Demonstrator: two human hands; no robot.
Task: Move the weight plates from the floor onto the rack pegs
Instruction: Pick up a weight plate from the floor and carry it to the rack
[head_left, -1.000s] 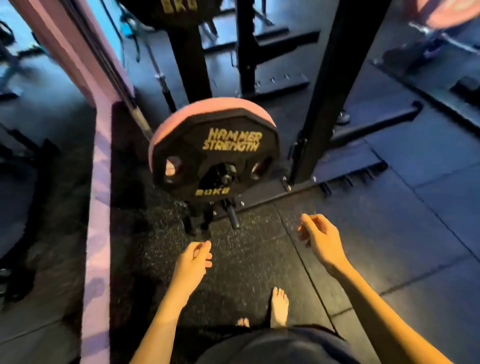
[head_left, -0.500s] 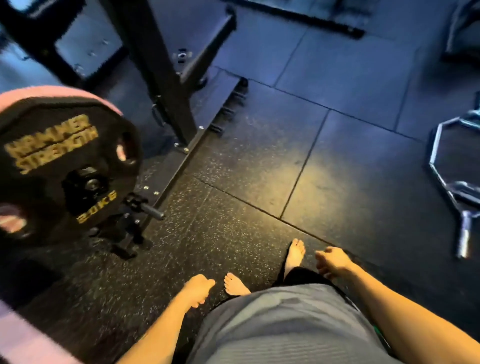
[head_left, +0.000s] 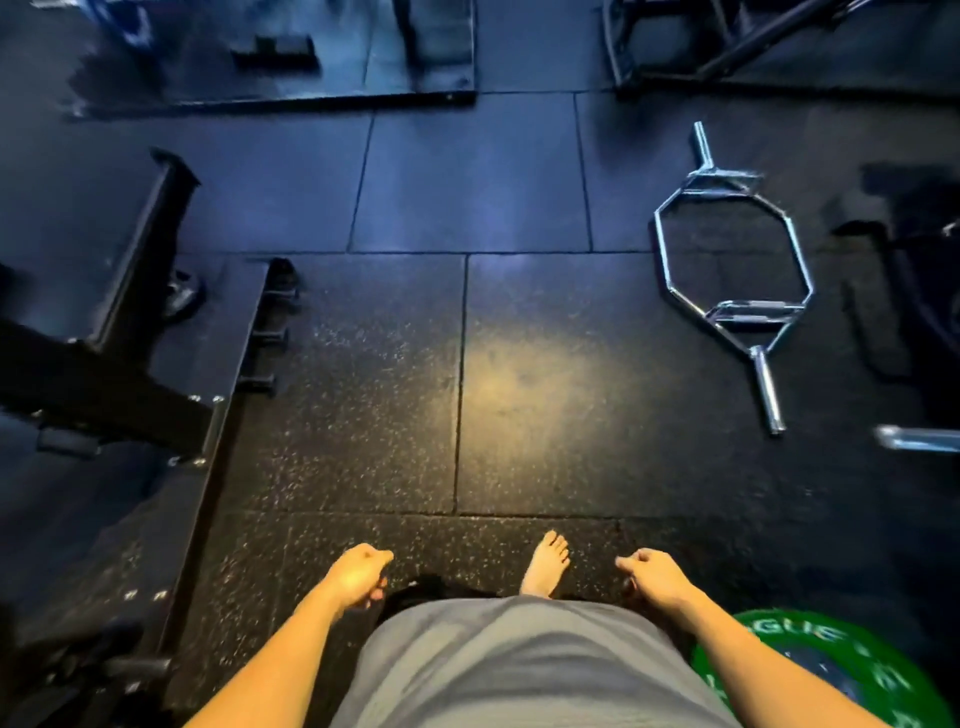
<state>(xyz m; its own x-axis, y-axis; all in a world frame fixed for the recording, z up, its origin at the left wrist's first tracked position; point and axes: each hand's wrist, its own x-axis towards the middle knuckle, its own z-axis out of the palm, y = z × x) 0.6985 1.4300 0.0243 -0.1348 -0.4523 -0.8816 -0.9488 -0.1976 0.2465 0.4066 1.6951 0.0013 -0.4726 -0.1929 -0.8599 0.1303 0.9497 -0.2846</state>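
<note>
- Green weight plate (head_left: 852, 670) flat on floor, lower right, just beside right hand (head_left: 655, 576); not yet racked.
- Both hands empty, fingers loosely curled; left hand (head_left: 358, 574) likewise.
- Rack base (head_left: 208, 467) at left.
- Hex bar (head_left: 735, 275) well apart.

The round green weight plate with pale lettering (head_left: 821, 670) lies at the lower right, cut off by the bottom edge and partly hidden under the right forearm; its lettering reads only in part. The black steel rack frame (head_left: 119, 395) on the left runs out past the left and bottom edges, and its small side pegs are blurred. A bright chrome bar end (head_left: 917, 439) juts in from the right edge, the rest out of view. Only one bare foot (head_left: 545, 564) shows; grey clothing (head_left: 519, 665) covers the other. The dark shapes along the top edge are too smeared to identify.
</note>
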